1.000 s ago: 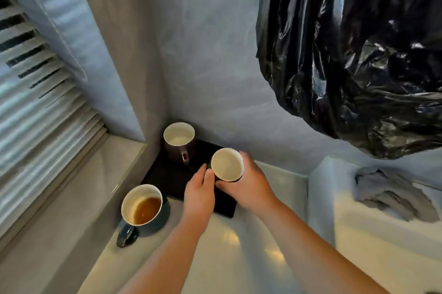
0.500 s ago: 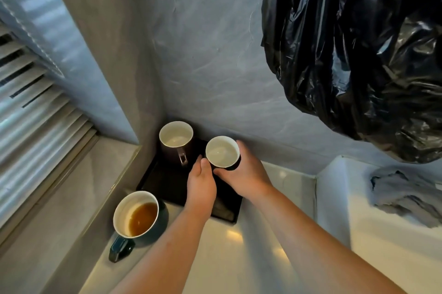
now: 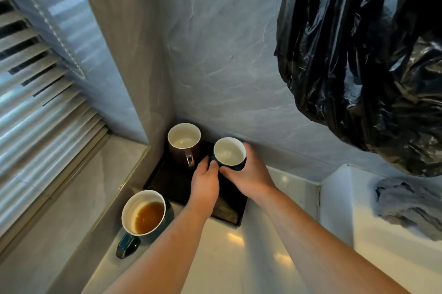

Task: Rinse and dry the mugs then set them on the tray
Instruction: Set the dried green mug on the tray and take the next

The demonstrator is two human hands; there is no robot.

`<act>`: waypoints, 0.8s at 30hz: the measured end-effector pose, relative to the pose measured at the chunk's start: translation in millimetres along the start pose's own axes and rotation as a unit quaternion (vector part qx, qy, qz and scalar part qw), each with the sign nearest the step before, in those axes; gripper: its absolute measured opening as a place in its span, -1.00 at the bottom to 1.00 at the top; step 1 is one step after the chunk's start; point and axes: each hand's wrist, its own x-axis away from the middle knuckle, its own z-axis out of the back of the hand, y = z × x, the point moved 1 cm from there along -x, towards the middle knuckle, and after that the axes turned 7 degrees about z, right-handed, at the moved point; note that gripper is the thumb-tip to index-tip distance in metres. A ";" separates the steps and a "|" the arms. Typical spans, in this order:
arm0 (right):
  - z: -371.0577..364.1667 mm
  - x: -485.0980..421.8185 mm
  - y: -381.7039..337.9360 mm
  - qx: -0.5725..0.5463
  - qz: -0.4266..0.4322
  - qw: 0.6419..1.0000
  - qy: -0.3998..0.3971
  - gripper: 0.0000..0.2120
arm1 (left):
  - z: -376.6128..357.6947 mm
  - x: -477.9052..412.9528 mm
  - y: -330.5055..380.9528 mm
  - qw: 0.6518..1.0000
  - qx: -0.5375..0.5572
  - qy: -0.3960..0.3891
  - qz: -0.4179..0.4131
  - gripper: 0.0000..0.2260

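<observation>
Head view: both hands, right hand and left hand, grasp a dark mug at the tray's back edge, in the pale counter's tiled wall corner.

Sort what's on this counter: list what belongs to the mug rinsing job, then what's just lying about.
Part of the job:
- small dark mug, held by right hand, left hand touching it
- brown mug on the black tray
- teal mug with brown liquid, off the tray
- grey cloth, probably for drying

Lying about:
- black plastic bag
- window blinds
</observation>
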 end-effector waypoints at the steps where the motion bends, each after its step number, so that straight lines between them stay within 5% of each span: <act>1: 0.0 -0.2 -0.2 -0.001 0.001 1.000 -0.003 -0.35 | 1.1 0.0 -0.4 1.000 0.011 -0.003 0.007 -0.56; 4: 1.5 0.0 -0.3 -0.003 0.000 1.000 -0.003 -0.38 | 5.0 1.1 -0.5 1.000 0.016 -0.008 0.016 -0.44; 7: 3.1 2.3 1.6 0.007 -0.004 1.000 -0.010 -0.39 | 6.9 2.0 -1.9 1.000 0.018 -0.010 0.021 -0.65; 11: 4.7 2.9 3.0 -0.001 0.003 1.000 -0.026 -0.37 | 4.7 -1.0 -7.6 1.000 0.014 -0.009 0.014 -0.44; 24: 8.4 7.0 -5.9 -0.005 -0.028 0.998 -0.055 -0.22 | 5.3 31.1 14.0 0.997 -0.079 -0.002 -0.002 -0.52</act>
